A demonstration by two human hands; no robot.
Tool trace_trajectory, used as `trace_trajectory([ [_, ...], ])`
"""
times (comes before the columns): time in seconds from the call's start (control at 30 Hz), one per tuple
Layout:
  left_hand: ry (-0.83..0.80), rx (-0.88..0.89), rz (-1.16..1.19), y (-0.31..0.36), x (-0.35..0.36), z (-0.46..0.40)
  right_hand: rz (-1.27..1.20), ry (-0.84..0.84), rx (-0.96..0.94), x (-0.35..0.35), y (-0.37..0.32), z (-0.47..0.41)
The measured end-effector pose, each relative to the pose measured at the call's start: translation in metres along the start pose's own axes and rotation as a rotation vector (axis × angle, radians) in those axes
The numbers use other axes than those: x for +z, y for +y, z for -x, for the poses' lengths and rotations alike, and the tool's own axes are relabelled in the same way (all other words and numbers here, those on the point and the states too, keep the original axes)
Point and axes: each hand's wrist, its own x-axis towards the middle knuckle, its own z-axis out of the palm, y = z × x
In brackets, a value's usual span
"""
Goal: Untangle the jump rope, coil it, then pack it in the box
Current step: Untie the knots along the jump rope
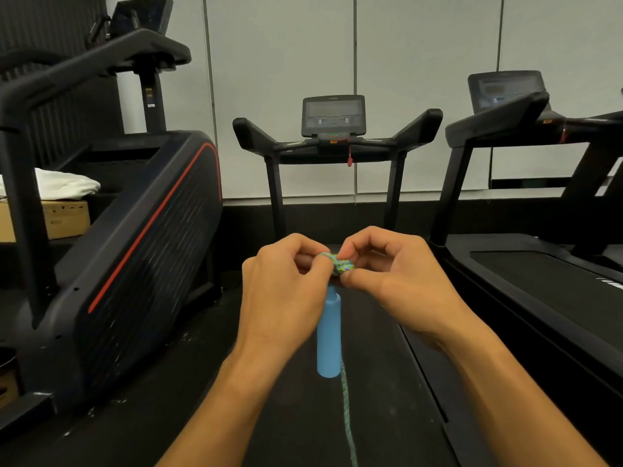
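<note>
A knot of green-and-blue braided jump rope (341, 263) is pinched between both hands at chest height. My left hand (286, 291) grips it from the left, and my right hand (387, 267) pinches it from the right with thumb and fingers. A light blue handle (328, 335) hangs straight down below the knot. One strand of the rope (347, 412) trails down from behind the handle to the bottom edge. A cardboard box (57, 219) sits at the far left behind a machine frame. The rest of the rope is out of view.
A treadmill (337, 143) stands straight ahead, with its dark belt under my hands. Another treadmill (539, 264) is on the right. A black machine with a red stripe (135, 251) fills the left. A white cloth (64, 185) lies on the box.
</note>
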Motion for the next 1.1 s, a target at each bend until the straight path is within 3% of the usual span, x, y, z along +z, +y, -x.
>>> trace_trajectory([
  [0.27, 0.059, -0.215, 0.237, -0.014, 0.007, -0.002, 0.001, -0.018, 0.013, 0.006, 0.002, -0.002],
  [0.53, -0.293, -0.357, 0.590, -0.010, -0.002, -0.009, -0.189, 0.054, 0.052, 0.005, 0.005, -0.004],
  [0.77, -0.383, -0.301, 0.825, -0.011, -0.006, -0.007, -0.208, 0.050, 0.052, 0.004, 0.002, -0.004],
  [0.87, -0.408, -0.255, 0.760, -0.013, -0.006, -0.008, -0.198, 0.108, 0.059, 0.004, 0.003, -0.005],
  [1.0, -0.307, -0.136, 0.580, -0.015, 0.000, -0.006, -0.115, 0.157, 0.040, 0.007, 0.004, -0.006],
  [1.1, -0.254, -0.030, 0.418, -0.017, 0.003, -0.006, -0.185, 0.155, 0.066, 0.008, 0.003, -0.006],
])
